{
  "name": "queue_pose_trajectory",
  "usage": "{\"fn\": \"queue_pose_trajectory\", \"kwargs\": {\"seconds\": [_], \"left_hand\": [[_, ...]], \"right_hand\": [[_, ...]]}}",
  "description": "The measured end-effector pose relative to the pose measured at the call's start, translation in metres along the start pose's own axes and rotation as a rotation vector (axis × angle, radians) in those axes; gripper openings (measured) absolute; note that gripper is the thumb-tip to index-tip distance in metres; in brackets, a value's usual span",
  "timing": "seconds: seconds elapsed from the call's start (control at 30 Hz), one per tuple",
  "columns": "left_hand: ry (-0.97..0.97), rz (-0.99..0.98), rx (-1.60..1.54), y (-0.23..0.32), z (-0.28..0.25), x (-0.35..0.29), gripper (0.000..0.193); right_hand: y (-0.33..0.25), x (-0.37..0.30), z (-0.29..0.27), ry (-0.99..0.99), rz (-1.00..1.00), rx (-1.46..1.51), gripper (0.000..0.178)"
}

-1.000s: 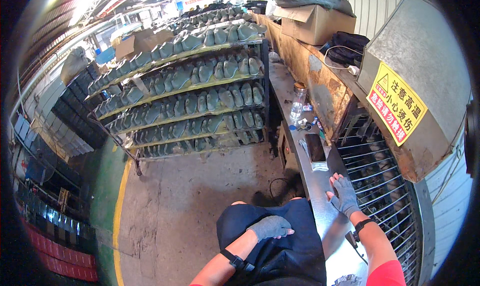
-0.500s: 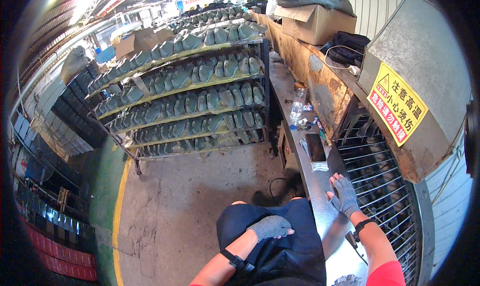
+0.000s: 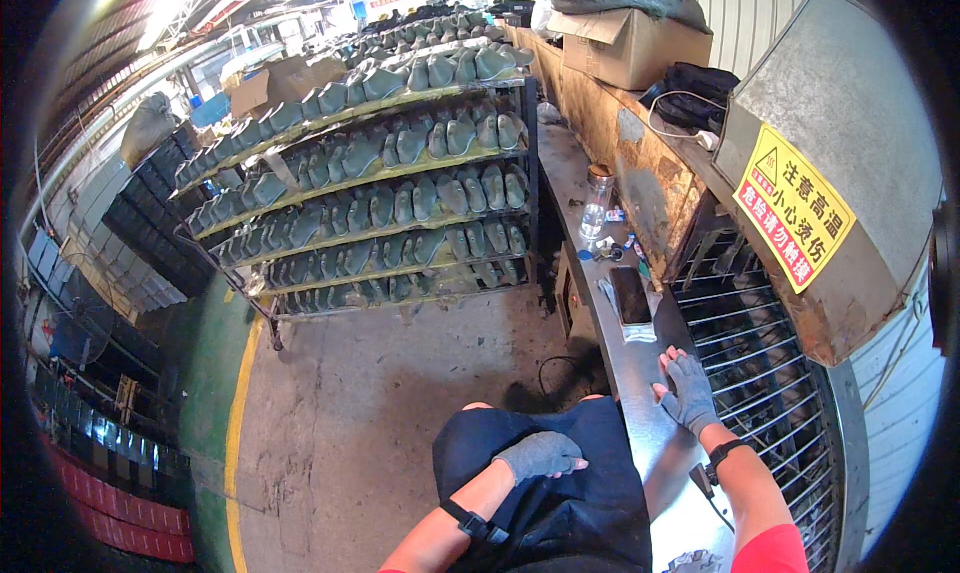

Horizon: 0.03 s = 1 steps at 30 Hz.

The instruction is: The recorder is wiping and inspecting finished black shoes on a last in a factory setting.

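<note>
My left hand [image 3: 543, 455], in a grey fingerless glove, rests on the dark cloth [image 3: 580, 513] over my lap. Its fingers lie loosely over the cloth, and nothing shows in them. My right hand [image 3: 688, 390] wears a matching glove and lies palm down on the metal bench [image 3: 655, 413], fingers apart and holding nothing. Just beyond those fingertips a dark phone [image 3: 631, 295] lies on a pale packet or cloth that I cannot make out. To the right of that hand run the metal bars of a roller conveyor [image 3: 760, 373].
A clear bottle [image 3: 597, 205] and small items stand farther along the bench. Ahead, a wheeled rack [image 3: 530, 173] carries rows of grey-green shoe-shaped pieces [image 3: 420, 200]. A metal hood [image 3: 830, 153] with a yellow warning sign overhangs the conveyor. A cardboard box [image 3: 640, 53] sits on the wooden ledge.
</note>
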<state>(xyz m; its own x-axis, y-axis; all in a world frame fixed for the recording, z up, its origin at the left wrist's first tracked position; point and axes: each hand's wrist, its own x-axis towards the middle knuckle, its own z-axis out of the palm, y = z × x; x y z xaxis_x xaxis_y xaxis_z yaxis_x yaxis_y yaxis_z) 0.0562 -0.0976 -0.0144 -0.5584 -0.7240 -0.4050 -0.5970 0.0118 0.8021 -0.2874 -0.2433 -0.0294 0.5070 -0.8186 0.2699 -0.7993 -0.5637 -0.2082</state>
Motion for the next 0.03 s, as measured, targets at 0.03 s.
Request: {"fn": "queue_pose_trajectory", "kwargs": {"seconds": [0.03], "left_hand": [[-0.005, -0.007, -0.008, -0.0001, 0.0001, 0.0, 0.048]], "right_hand": [[0.0002, 0.0006, 0.0003, -0.016, 0.006, -0.01, 0.069]]}}
